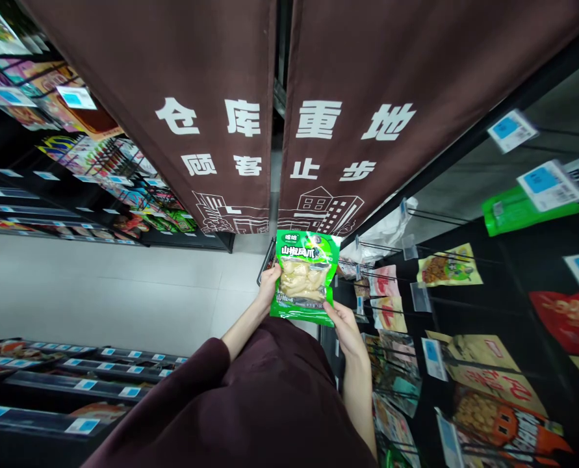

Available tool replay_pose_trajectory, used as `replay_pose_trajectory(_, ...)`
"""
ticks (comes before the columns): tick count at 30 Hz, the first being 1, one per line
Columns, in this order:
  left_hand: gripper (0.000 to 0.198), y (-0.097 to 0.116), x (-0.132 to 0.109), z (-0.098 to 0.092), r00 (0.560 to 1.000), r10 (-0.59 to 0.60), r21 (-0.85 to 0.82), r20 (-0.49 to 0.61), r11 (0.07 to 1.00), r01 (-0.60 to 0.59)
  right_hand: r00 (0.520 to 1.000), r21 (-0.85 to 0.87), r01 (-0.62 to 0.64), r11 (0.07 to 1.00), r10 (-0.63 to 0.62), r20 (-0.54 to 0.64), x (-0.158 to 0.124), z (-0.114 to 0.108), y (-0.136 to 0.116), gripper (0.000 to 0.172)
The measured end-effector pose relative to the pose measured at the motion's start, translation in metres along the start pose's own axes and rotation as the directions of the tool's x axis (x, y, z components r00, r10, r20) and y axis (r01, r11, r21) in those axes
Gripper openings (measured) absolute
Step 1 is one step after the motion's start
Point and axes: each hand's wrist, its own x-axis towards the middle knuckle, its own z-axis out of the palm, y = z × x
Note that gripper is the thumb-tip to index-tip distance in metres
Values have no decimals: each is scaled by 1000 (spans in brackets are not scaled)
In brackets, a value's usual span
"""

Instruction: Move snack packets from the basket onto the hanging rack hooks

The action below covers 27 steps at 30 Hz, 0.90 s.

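Note:
A green snack bag of chicken feet (303,278), with a clear window showing pale pieces, is held upright in front of my body. My left hand (268,283) grips its left edge, the fingers mostly behind the bag. At the lower right corner my right hand (344,322) pinches it, thumb on the front. Behind the bag, on the left, shows part of a dark basket or frame (266,259), mostly hidden.
A brown split curtain (211,58) with white lettering hangs ahead. On the right, snack bags (450,265) hang from hooks with price tags (550,184). Shelves of packets (99,159) stand on the left, low shelving (123,370) behind. Grey tiled floor (99,279) lies between.

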Motion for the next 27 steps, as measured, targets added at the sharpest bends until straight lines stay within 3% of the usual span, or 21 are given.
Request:
replay_pose_trajectory(5,55,-1,1,-3,1000,-3,33,-17,999,3,999,-18,4,1000,-3,51,-3,2,-1,37)
replay_pose_trajectory(15,55,-1,-1,-5,995,64,90,-74,994,-57,1000,-44,18,999,-17,18,-1,5,1,39)
replay_pose_trajectory(27,50,4,-9,0,997,49,-30,55,998,-48,990,66,-51,996,59,-124,0,2,10,40)
